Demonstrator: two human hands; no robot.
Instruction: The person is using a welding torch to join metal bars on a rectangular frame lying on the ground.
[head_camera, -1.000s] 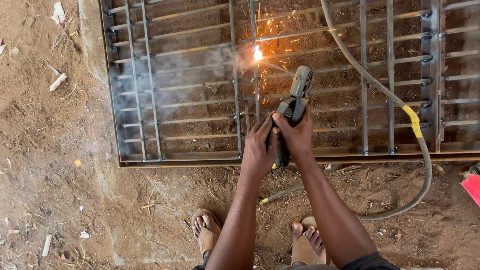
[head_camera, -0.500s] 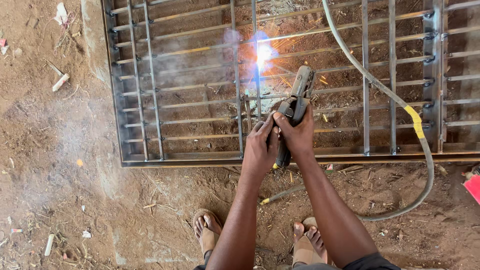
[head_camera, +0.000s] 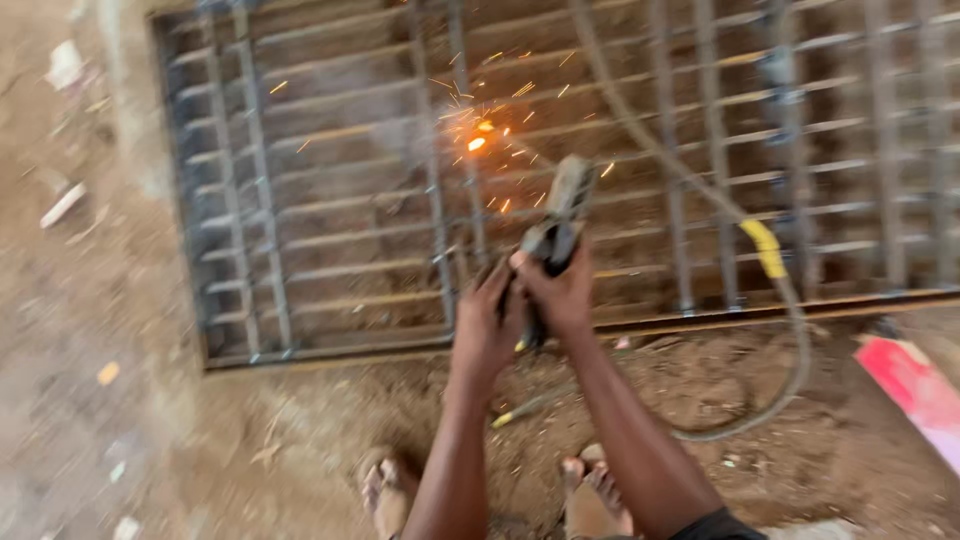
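left hand (head_camera: 484, 322) and right hand (head_camera: 562, 296) both closed around the handle of the welding electrode holder (head_camera: 556, 232), held over the near part of the steel grille (head_camera: 330, 215) lying flat on the dirt ground (head_camera: 300, 440). sparks (head_camera: 478, 142) fly at a bar joint just beyond the holder's tip. holder looks rigid and fairly heavy, best gripped low on the handle, away from the hot end. stiff cable (head_camera: 770, 300) loops off to the right and back near the sandalled feet (head_camera: 590, 490). open ground left; red object (head_camera: 915, 390) at right edge
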